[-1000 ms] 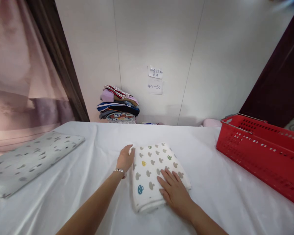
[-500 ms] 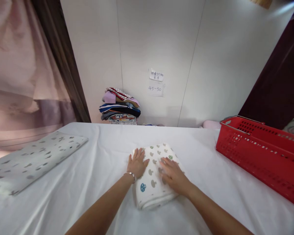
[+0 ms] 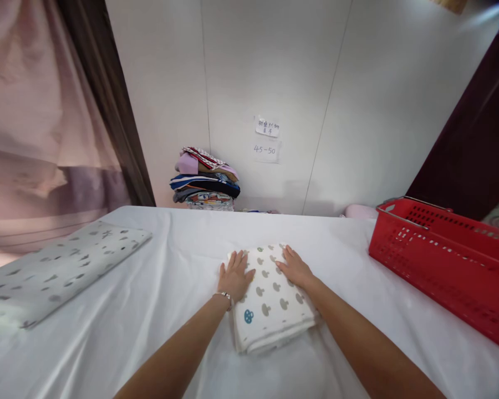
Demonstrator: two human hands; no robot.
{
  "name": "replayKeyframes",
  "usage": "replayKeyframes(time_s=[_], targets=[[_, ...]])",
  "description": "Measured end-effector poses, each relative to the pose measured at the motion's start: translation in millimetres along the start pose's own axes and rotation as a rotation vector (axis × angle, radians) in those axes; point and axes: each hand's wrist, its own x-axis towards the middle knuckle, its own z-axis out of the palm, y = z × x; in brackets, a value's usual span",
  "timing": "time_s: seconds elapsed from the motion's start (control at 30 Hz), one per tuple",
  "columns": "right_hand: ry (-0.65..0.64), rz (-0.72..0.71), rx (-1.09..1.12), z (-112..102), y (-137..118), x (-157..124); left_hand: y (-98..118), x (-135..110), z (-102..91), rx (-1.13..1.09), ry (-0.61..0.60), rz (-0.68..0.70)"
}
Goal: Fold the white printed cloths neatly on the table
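Note:
A folded white cloth (image 3: 272,307) with grey mushroom prints and a blue one near its front left corner lies on the white-covered table. My left hand (image 3: 235,277) rests flat on its left edge, fingers spread and pointing away from me; a bracelet circles that wrist. On the cloth's far right part lies my right hand (image 3: 296,267), palm down with fingers apart. Layered folds show along the cloth's near edge. Neither hand grips anything.
Another folded patterned cloth (image 3: 66,271) lies at the table's left. A red perforated basket (image 3: 441,271) with a metal handle stands on the right. Behind the table's far edge is a stack of folded textiles (image 3: 205,180), below paper labels (image 3: 266,138) on the wall.
My right hand has slid away from me over the cloth to its far right edge, uncovering more of the print. My left hand stays in place on the cloth.

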Motion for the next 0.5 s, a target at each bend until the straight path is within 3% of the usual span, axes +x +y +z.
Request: replayKeyframes(time_s=[0.1,0.23,0.5], targets=[[0.002,0.032,0.172,-5.3,1.8,6.8,-2.5,6.3,-3.6,-0.083,0.041,-0.022],[0.029,0.118,0.291,-14.9,6.0,24.0,-10.5,26.5,-14.0,-0.194,0.112,-0.181],[0.012,0.288,0.459,-26.1,6.1,55.3,-30.3,65.6,-23.9,-0.305,-0.030,-0.356]])
